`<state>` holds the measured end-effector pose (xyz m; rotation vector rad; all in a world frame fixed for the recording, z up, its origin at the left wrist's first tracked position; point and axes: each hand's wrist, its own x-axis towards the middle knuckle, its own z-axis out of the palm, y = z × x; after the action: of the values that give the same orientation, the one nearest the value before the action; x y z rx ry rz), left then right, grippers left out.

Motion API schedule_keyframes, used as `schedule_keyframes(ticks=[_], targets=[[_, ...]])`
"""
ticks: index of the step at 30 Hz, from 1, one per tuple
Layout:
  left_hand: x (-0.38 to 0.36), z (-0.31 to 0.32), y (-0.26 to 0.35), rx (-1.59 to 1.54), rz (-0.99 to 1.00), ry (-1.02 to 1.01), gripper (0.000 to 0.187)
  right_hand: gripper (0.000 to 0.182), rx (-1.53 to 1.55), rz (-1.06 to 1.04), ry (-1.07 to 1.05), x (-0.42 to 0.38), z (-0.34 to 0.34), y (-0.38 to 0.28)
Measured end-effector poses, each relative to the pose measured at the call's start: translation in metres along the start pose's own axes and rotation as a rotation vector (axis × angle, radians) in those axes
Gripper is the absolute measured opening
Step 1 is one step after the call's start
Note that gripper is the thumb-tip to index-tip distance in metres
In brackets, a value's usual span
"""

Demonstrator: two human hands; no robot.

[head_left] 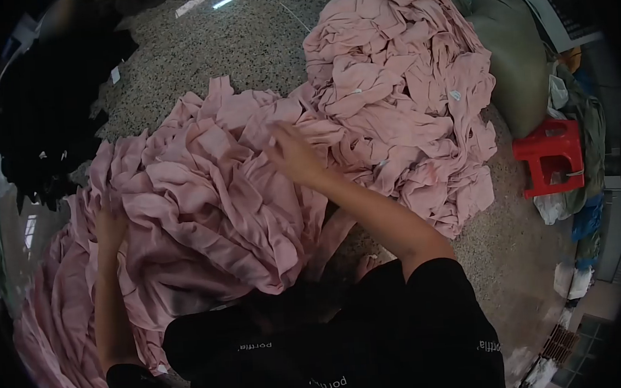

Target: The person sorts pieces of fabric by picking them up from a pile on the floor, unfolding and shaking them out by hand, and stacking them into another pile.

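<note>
Mostly pink garments [211, 200] underhand, bulging grey-green sack [512, 61] beyond.

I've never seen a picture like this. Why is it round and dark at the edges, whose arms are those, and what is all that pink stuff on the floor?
The camera sits on a person's head and looks down, so the wide lens bends the view and darkens the corners. The arms are that person's own. The left hand grips the pink cloth heaped in front; the right hand rests on top of it, fingers spread. A second pink pile lies further off on the speckled floor. A red stool stands to the right, beside stuffed sacks.
</note>
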<state>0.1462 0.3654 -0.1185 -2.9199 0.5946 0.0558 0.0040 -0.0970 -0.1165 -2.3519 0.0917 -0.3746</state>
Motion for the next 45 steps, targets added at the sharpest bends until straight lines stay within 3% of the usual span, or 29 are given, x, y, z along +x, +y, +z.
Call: schedule_keyframes(ticks=[2, 3, 5, 7, 8, 10, 13, 15, 17, 18, 20, 21, 22, 23, 24, 27, 28, 31, 33, 35, 38, 40, 41, 43, 45], targets=[[0.011, -0.061, 0.044, -0.303, -0.038, 0.205, 0.055, 0.045, -0.068, 0.003, 0.154, 0.009, -0.046, 0.024], [0.012, -0.077, 0.065, -0.297, -0.035, 0.213, 0.055, 0.046, -0.146, 0.037, 0.227, 0.014, -0.074, 0.034], [0.016, -0.111, 0.111, -0.533, 0.148, 0.287, 0.053, 0.051, -0.505, 0.039, 0.392, 0.031, -0.124, 0.071], [0.016, -0.138, 0.161, -0.558, 0.254, 0.282, 0.050, 0.053, -0.812, 0.092, 0.472, 0.033, -0.160, 0.105], [0.018, -0.138, 0.179, -0.587, 0.286, 0.247, 0.049, 0.053, -0.809, 0.091, 0.493, 0.031, -0.169, 0.127], [0.023, -0.145, 0.216, -0.726, 0.393, 0.167, 0.048, 0.046, -0.467, 0.427, 0.012, 0.029, -0.177, 0.165], [0.024, -0.171, 0.281, -0.910, 0.471, -0.013, 0.052, 0.035, -0.359, 0.247, 0.091, 0.010, -0.172, 0.086], [0.024, -0.177, 0.327, -0.818, 0.570, 0.085, 0.058, 0.035, -0.357, -0.067, 0.144, -0.026, -0.164, 0.044], [0.024, -0.187, 0.375, -0.542, 0.719, 0.325, 0.064, 0.032, -0.352, -0.248, 0.146, -0.061, -0.167, 0.018], [0.028, -0.186, 0.396, -0.546, 0.716, 0.312, 0.064, 0.031, -0.310, -0.256, 0.099, -0.078, -0.172, 0.010], [0.033, -0.169, 0.429, -0.336, 1.044, 0.387, 0.062, 0.029, -0.261, -0.246, 0.045, -0.110, -0.179, 0.000], [0.031, -0.156, 0.439, -0.342, 1.052, 0.374, 0.062, 0.027, -0.268, -0.225, -0.018, -0.125, -0.185, -0.002], [0.030, -0.141, 0.450, -0.410, 1.016, 0.094, 0.059, 0.026, -0.277, -0.205, -0.078, -0.139, -0.191, -0.001], [0.028, -0.135, 0.459, -0.468, 0.969, -0.184, 0.055, 0.026, -0.265, -0.178, -0.078, -0.154, -0.197, 0.006], [0.022, -0.136, 0.464, -0.468, 0.980, -0.190, 0.055, 0.026, -0.266, -0.166, -0.074, -0.168, -0.204, 0.012], [-0.021, -0.146, 0.468, -0.871, 0.946, -0.198, 0.040, 0.023, -0.126, 0.199, -0.180, -0.197, -0.227, 0.025], [-0.034, -0.152, 0.470, -0.872, 0.936, -0.210, 0.040, 0.023, -0.116, 0.203, -0.191, -0.199, -0.233, 0.030], [-0.058, -0.150, 0.479, -0.859, 1.065, -0.242, 0.036, 0.016, 0.385, 0.626, -0.077, -0.173, -0.244, 0.035], [-0.069, -0.143, 0.485, -0.851, 1.088, -0.212, 0.035, 0.017, 0.328, 0.464, 0.153, -0.144, -0.230, 0.039], [-0.075, -0.139, 0.490, -0.841, 1.157, -0.174, 0.035, 0.019, 0.234, 0.292, 0.058, -0.113, -0.211, 0.044], [-0.082, -0.140, 0.488, -0.801, 1.223, -0.176, 0.033, 0.025, -0.012, 0.221, 0.204, -0.084, -0.192, 0.097], [-0.085, -0.149, 0.477, -0.706, 1.190, -0.226, 0.032, 0.032, -0.737, 0.005, 0.448, -0.071, -0.195, 0.135], [-0.087, -0.147, 0.472, -0.697, 1.197, -0.223, 0.032, 0.032, -0.737, 0.009, 0.459, -0.075, -0.192, 0.161], [-0.086, -0.144, 0.463, -0.614, 1.221, -0.312, 0.041, 0.033, -0.795, 0.172, 0.137, -0.085, -0.189, 0.206], [-0.082, -0.146, 0.456, -0.547, 1.225, -0.351, 0.047, 0.030, -0.692, 0.223, 0.029, -0.080, -0.199, 0.188]])
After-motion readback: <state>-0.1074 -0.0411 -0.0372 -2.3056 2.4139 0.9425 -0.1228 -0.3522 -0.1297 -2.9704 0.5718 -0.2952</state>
